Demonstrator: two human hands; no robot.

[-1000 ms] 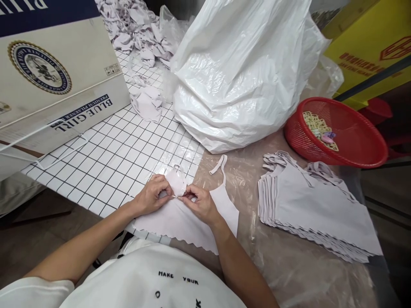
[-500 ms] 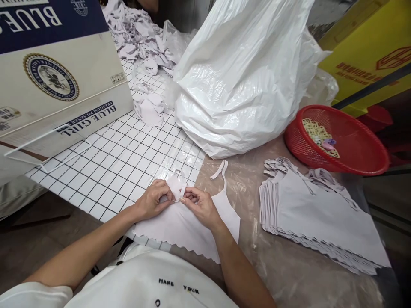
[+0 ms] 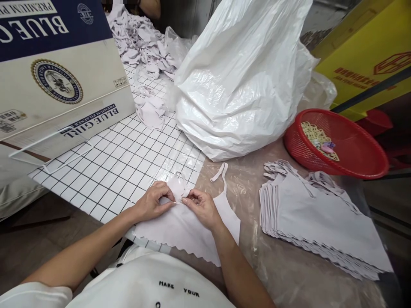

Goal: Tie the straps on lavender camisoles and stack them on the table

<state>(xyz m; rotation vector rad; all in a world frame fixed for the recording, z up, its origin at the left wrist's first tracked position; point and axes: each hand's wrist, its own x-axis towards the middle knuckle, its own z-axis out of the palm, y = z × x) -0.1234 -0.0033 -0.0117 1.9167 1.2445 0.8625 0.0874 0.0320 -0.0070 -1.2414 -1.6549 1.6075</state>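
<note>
As the left hand (image 3: 156,200) pinches thumb to fingertips at the upper edge of a pale lilac garment (image 3: 189,233), the right hand (image 3: 201,207) pinches it too, just beside, and the two sets of fingertips almost meet! Fingers narrow on both sides, curled in tight, with a thin strip of the cloth between them; exactly what sits under the tips is too small to tell.

Take the garment as the hub of the dial. It lies right in front of the person, scalloped hem towards six o'clock, where the white shirt (image 3: 150,278) comes in. Up at one, a thin strap (image 3: 224,179) curves away over the clear plastic sheet (image 3: 272,265). Round at three, a neat stack of matching garments (image 3: 314,214), hems layered, straps bunched on top!

Out to two o'clock, the red basket (image 3: 359,143) holds small yellowish pieces (image 3: 316,134) and a few pink and purple ones, a yellow package (image 3: 366,60) beyond it. A big white plastic bag (image 3: 237,94) bulges at one. Swing to eleven: a loose piece of cloth (image 3: 150,112) on the black-and-white grid cover (image 3: 112,158), and farther out, a crumpled heap (image 3: 138,42). Between ten and eleven stands the carton (image 3: 73,68), its lettering upside down.
</note>
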